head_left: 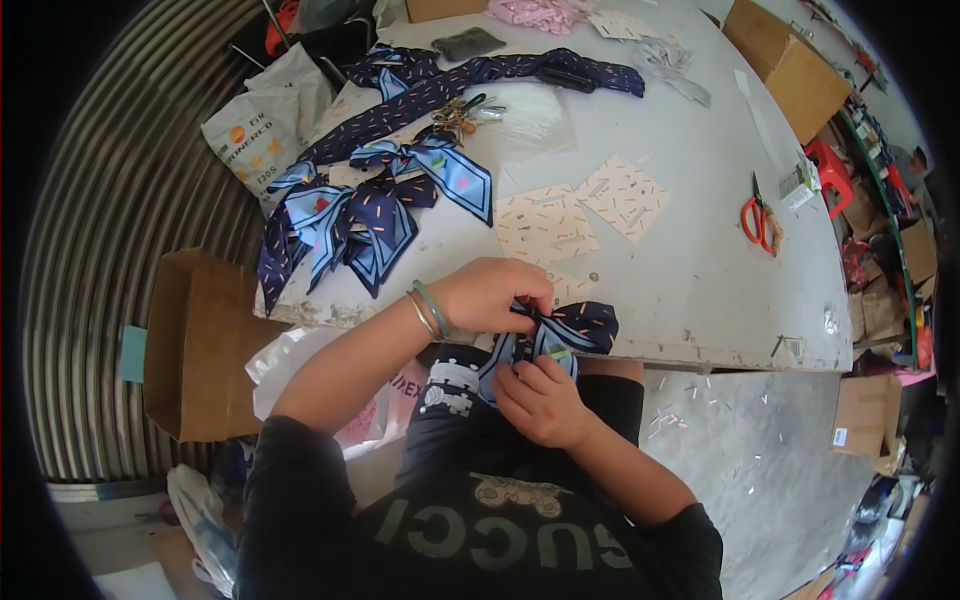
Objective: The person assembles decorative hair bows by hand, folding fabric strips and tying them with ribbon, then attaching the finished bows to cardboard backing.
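Observation:
A navy and light-blue patterned fabric bow [587,326] is between my two hands at the table's front edge. My left hand [495,294], with two bangles at its wrist, pinches the bow's top near the knot. Lower down, my right hand [543,400] has its fingers curled on the light-blue tails. Patterned cards [545,222] lie on the table just beyond my hands. To the left, several finished-looking bows [375,222] are heaped near the table's edge, beside a long strip of the same navy fabric [490,68].
Red-handled scissors [762,226] lie on the white table [700,300] at the right. Clear plastic sleeves [525,120] and metal clips [460,118] are near the back. An open cardboard box [205,345] stands left, below a white bag [270,125]. Another carton [785,70] is back right.

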The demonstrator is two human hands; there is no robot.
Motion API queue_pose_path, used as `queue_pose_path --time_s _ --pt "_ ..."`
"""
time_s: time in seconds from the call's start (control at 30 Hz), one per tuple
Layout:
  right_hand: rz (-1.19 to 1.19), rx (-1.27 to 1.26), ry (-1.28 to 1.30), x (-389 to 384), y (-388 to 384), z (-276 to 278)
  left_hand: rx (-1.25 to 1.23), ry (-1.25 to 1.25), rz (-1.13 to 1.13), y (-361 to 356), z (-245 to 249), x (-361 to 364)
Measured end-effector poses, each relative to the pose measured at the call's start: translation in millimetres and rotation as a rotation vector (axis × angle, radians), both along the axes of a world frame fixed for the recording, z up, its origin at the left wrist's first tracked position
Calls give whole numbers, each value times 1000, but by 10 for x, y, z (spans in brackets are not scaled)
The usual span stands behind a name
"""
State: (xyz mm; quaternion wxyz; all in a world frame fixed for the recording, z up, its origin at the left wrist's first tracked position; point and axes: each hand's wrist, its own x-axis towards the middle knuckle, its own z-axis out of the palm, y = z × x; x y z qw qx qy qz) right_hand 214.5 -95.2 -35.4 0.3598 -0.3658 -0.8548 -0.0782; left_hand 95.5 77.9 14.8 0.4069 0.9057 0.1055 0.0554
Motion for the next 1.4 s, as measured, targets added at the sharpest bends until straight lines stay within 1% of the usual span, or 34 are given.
queue_pose_path --time_s 0.17,0.3,0.37,0.47,0.5,0.57,0.67,0.8,0.9,0.97,1.0,1.07,1.1,1.17,1.2,1.23,1.27,1.3,1.33,1.37,1.4 --pt "58 -46 21 -39 -69 -115 10 3 31 -35 15 5" --pt "15 -13 69 -80 -88 -89 45 9 69 -97 41 -22" --pt "-17 24 84 -67 -124 -31 31 19 53 -87 80 -40" --pt "-103 63 14 5 -209 161 18 12 15 -50 100 -57" --pt "-77 22 -18 19 -244 137 15 6 -2 -53 92 -65" --pt "-25 -51 -85 44 -285 75 88 -7 19 -81 66 -47" --pt "12 -99 -67 -83 -323 46 125 -36 46 -113 6 -56" --pt "18 -107 -111 -221 -271 -90 133 -56 61 -129 -21 -60" --pt "4 -125 -146 -279 -204 -252 147 -25 65 -139 7 -55" --pt "-30 -144 -198 -282 -155 -279 227 -7 54 -158 28 -63" --pt "-19 -155 -168 -267 -140 -222 271 1 49 -156 49 -72" --pt "9 -182 -105 -218 -157 -80 170 -44 73 -142 122 -141" --pt "-21 -219 20 -168 -207 40 116 -65 82 -121 145 -183" --pt "-78 -290 270 34 -333 318 -106 -83 229 -16 131 -294" --pt "-223 -169 326 190 -325 397 -221 -89 305 25 123 -360" --pt "-404 -156 381 336 -316 366 -103 -32 402 86 200 -405" --pt "-503 -84 455 467 -243 328 -153 90 435 128 188 -499" --pt "-571 -140 536 552 -177 415 -197 211 466 190 164 -596" --pt "-550 -157 561 641 -86 407 -239 332 494 211 230 -609" --pt "-531 -176 586 728 3 363 -286 309 513 116 280 -607" --pt "-511 -199 611 795 82 329 -361 280 519 49 226 -629"
